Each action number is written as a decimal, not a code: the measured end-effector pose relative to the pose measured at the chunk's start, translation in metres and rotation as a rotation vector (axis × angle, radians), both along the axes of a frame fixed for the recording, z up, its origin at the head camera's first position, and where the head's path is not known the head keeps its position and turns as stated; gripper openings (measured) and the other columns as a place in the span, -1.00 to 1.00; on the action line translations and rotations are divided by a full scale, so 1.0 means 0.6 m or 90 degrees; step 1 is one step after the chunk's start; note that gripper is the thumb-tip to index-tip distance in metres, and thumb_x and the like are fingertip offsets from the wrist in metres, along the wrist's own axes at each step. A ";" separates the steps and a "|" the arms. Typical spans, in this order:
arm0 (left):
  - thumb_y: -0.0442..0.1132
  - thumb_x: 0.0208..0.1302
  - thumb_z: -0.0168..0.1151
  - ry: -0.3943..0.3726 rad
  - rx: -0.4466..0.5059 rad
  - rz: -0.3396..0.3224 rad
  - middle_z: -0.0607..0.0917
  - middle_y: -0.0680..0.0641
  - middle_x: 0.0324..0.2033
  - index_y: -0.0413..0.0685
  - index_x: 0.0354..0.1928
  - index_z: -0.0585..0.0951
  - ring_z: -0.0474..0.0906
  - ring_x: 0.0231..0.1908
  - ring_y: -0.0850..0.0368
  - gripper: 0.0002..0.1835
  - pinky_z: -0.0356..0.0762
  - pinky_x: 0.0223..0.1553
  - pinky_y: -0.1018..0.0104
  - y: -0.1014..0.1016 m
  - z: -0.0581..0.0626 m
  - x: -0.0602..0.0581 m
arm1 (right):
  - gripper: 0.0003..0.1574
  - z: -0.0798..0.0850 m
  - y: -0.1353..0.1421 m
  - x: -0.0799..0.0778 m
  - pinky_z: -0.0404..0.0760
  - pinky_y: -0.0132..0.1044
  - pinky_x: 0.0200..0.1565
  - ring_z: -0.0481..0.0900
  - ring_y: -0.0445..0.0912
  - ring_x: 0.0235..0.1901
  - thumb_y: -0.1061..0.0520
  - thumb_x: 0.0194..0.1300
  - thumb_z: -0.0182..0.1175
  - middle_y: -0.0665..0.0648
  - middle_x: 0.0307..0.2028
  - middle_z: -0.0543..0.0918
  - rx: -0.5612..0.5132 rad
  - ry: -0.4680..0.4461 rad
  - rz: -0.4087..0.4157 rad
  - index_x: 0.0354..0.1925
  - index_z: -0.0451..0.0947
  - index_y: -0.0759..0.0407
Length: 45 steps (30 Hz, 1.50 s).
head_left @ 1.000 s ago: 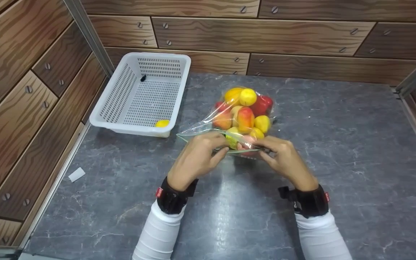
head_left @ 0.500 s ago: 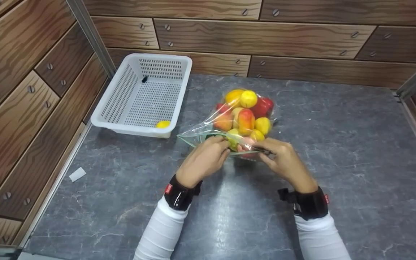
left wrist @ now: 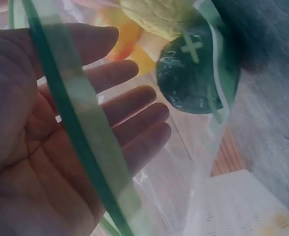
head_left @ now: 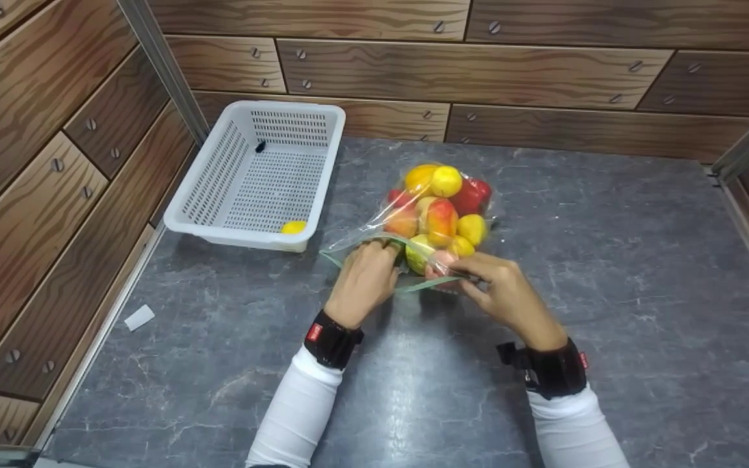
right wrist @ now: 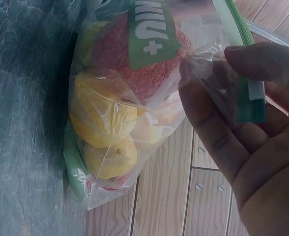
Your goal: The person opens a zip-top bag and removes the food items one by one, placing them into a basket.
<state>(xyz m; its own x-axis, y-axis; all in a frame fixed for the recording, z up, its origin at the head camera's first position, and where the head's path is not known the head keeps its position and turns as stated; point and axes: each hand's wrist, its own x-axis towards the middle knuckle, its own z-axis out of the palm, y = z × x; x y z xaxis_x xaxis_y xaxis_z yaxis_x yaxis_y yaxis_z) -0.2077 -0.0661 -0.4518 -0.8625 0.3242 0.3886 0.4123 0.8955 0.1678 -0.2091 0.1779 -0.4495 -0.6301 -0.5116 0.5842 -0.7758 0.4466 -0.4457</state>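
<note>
A clear zip bag (head_left: 368, 229) with a green-edged mouth lies on the grey table, full of toy-like fruit: a red-orange mango (head_left: 442, 221), yellow fruits (head_left: 446, 181), a red one (head_left: 472, 196) and several more. My left hand (head_left: 363, 279) reaches into the bag's mouth. In the left wrist view its fingers are stretched out, and the green zip strip (left wrist: 73, 123) crosses the palm. Beyond the fingertips is a dark green round thing (left wrist: 184, 81). My right hand (head_left: 511, 292) pinches the bag's right corner, by the white zip slider (right wrist: 256, 90).
Left of the bag stands a white perforated basket (head_left: 238, 236), with a yellow fruit (head_left: 294, 227) in its near corner and a small black object (head_left: 260, 147) at its far left. A white paper scrap (head_left: 139, 317) lies at the left. Wood-patterned walls (head_left: 478, 75) border the table.
The left hand has let go of the bag's near edge and slid its fingers into the mouth, which gapes wider. The right hand keeps its pinch on the corner.
</note>
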 end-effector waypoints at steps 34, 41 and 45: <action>-0.39 0.07 0.41 0.019 -0.005 0.087 0.73 -0.19 -0.43 -0.16 -0.32 0.63 0.72 -0.47 -0.16 -0.86 0.70 -0.47 0.01 0.002 -0.028 -0.008 | -0.56 0.001 -0.004 0.003 0.79 -0.09 -0.18 0.77 0.16 -0.19 0.56 -0.01 0.44 0.32 -0.15 0.77 0.017 -0.014 -0.003 -0.10 0.74 0.37; -0.45 0.01 0.37 0.017 -0.001 0.048 0.72 -0.17 -0.43 -0.18 -0.31 0.68 0.70 -0.44 -0.13 -0.85 0.68 -0.41 0.02 -0.002 -0.005 0.005 | -0.57 0.001 -0.004 0.003 0.78 -0.07 -0.16 0.77 0.18 -0.20 0.55 -0.02 0.44 0.33 -0.17 0.77 0.016 -0.009 0.001 -0.11 0.73 0.39; -0.42 0.00 0.41 -0.004 0.011 0.036 0.72 -0.17 -0.38 -0.20 -0.27 0.69 0.70 -0.37 -0.13 -0.80 0.69 -0.33 0.04 -0.004 0.012 0.017 | -0.58 0.002 -0.004 0.003 0.78 -0.05 -0.14 0.76 0.20 -0.19 0.55 -0.02 0.44 0.34 -0.17 0.77 0.015 -0.004 0.003 -0.12 0.73 0.39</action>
